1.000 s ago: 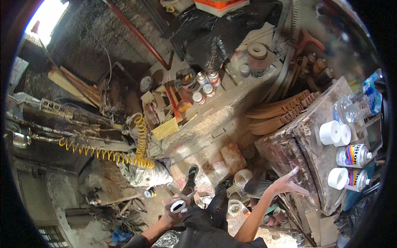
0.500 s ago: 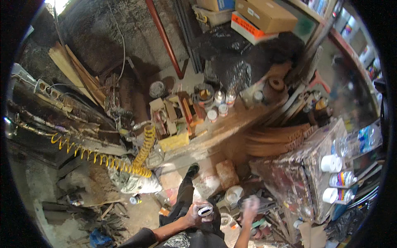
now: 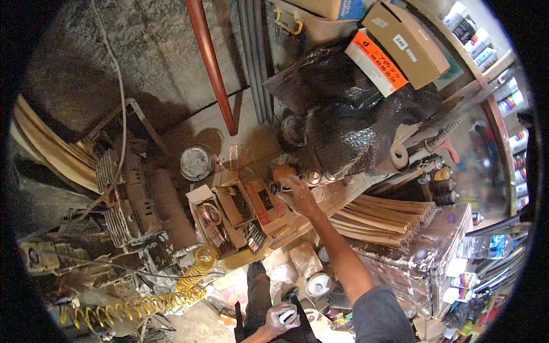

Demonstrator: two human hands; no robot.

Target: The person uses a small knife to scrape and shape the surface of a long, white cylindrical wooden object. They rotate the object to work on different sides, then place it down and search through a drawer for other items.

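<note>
Nearest, low and central, the person's left hand (image 3: pixel 273 322) is wrapped around a pale object (image 3: pixel 287 316) with an oval end facing up, close to the person's dark trousers (image 3: pixel 258 286); that hold matches the earlier frames. The right arm, in a dark short sleeve (image 3: pixel 382 317), makes the main change: half a second ago its hand was a blur low on the right, and now it stretches forward over the workbench (image 3: pixel 291 235). There the right hand (image 3: pixel 299 197), fingers bent downward, is just beside an orange-brown item (image 3: pixel 283 172) and a spray can (image 3: pixel 312 178); whether the fingers are clamped on anything cannot be told. To its left are open cardboard boxes (image 3: pixel 233 207), and lower left hangs a yellow coiled hose (image 3: pixel 201 260). The bench now looks larger, as the view has shifted forward. Farther back lie crumpled black plastic (image 3: pixel 360 128) and an orange-and-white box (image 3: pixel 374 63) under a brown carton (image 3: pixel 403 43), while a red pole (image 3: pixel 211 68) leans at the dark wall (image 3: pixel 154 51)
</note>
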